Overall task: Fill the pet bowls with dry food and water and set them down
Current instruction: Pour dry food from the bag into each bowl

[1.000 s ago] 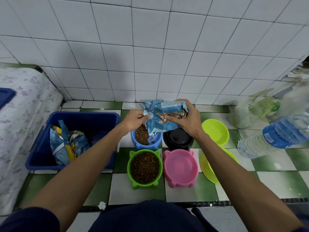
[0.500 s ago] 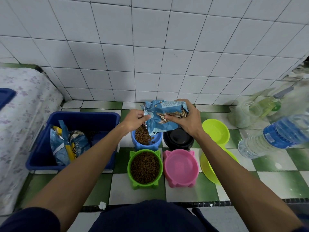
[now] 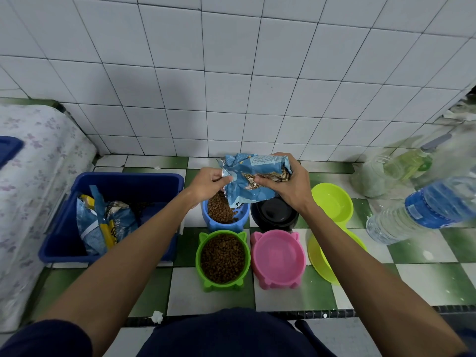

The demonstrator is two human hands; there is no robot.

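A blue dry-food bag (image 3: 251, 180) is tipped over the blue bowl (image 3: 213, 224), and brown kibble streams out of its open left corner into that bowl. My left hand (image 3: 207, 185) pinches the bag's torn edge. My right hand (image 3: 288, 184) grips the bag's body from the right. In front, the green cat-eared bowl (image 3: 223, 258) is full of kibble. The pink cat-eared bowl (image 3: 278, 258) and the black bowl (image 3: 274, 215) behind it hold nothing. Two lime bowls (image 3: 332, 202) sit to the right.
A blue bin (image 3: 64, 228) with more food bags stands at the left, beside a floral cloth-covered block (image 3: 33, 176). A water bottle (image 3: 422, 210) and a clear spray bottle (image 3: 409, 161) lie at the right. The tiled wall rises just behind the bowls.
Both hands keep the bag tilted in the same spot. The kibble pile in the blue bowl has risen slightly.
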